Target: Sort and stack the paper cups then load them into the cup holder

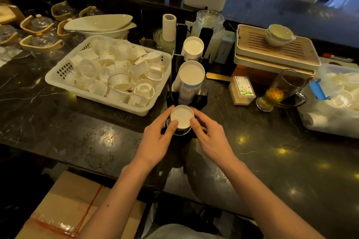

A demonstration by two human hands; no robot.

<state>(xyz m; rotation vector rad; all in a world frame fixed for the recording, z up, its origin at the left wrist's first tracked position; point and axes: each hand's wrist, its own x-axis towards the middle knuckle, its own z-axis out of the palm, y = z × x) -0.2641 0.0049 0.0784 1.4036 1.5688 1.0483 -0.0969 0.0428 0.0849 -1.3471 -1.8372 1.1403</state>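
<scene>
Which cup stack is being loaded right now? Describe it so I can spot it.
Find the white basket of loose cups; right of it stands the black cup holder. The nearest stack, upside down, sits between left hand and right hand; the two behind go untouched.

Bare forearms, no sleeves, rings or watch.

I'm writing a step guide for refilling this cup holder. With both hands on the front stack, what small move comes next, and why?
Probably press the front cup stack straight down into the black cup holder. The left hand and right hand pinch it from both sides, base up, over the nearest slot, while the two slots behind already hold stacks.
</scene>
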